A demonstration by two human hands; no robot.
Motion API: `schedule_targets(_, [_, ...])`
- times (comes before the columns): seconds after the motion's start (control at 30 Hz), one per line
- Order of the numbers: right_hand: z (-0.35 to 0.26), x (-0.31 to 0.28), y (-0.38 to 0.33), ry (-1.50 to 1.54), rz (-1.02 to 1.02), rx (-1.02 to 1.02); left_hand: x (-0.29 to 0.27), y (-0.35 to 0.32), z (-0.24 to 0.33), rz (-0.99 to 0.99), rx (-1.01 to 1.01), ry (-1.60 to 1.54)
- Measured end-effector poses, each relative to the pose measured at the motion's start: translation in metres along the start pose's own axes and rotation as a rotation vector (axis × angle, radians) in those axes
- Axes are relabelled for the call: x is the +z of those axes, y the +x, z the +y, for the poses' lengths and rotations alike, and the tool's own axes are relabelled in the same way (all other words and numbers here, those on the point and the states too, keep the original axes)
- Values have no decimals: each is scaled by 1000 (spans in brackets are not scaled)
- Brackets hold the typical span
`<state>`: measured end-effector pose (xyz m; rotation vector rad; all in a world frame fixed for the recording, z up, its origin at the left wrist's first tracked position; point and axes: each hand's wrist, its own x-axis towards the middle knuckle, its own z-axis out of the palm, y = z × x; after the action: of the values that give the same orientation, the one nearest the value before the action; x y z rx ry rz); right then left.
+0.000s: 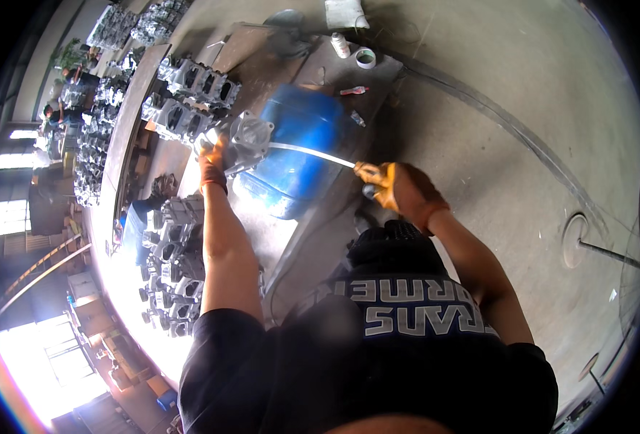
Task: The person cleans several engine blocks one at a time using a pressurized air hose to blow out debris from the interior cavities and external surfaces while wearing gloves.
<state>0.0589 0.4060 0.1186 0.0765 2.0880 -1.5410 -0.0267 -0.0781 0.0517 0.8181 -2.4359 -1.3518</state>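
The left arm (229, 249) stretches up the frame from a dark short sleeve left of the lower centre, elbow nearly straight, while the right arm (483, 271) is bent, its elbow out toward the lower right and its forearm slanting up and left. Both hands wear orange gloves. The left hand (213, 158) is raised against the left side of a grey metal casting (251, 136), just above and left of the frame's centre; glare washes out its fingers, so I cannot tell whether they grip the casting or only press on it. The right hand (399, 192), right of centre, is clenched around the near end of a thin, pale rod (313, 151), its knuckles slightly blurred. The rod runs leftward to the casting; whether its tip touches or enters cannot be made out. Behind the casting and rod, a large blue plastic container (298, 119) sits on a workbench (384, 72); its walls hide whatever it may hold. At the upper centre, a white bottle (340, 45), also opaque, stands beside a roll of tape (365, 58). More castings (175, 253) are piled left of the left forearm.
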Motion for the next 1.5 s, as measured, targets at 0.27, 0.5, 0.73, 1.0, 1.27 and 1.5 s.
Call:
schedule_targets(0.27, [19, 17, 26, -331, -91, -35, -5, -8, 5, -67, -7, 18])
schedule_targets(0.5, [-8, -24, 3, 530, -70, 30, 1, -4, -1, -44, -52, -145])
schedule_targets(0.73, [-12, 26, 18, -242, 28, -272, 13, -34, 54, -74, -103, -118])
schedule_targets(1.0, [7, 17, 25, -50, 42, -209, 15, -38, 63, -156, -102, -79])
schedule_targets(1.27, [3, -6, 24, -12, -60, -108, 16, -24, 29, -228, -26, -296])
schedule_targets(1.5, [-30, -5, 38, -743, 156, -254, 21, -13, 21, -200, 88, -124])
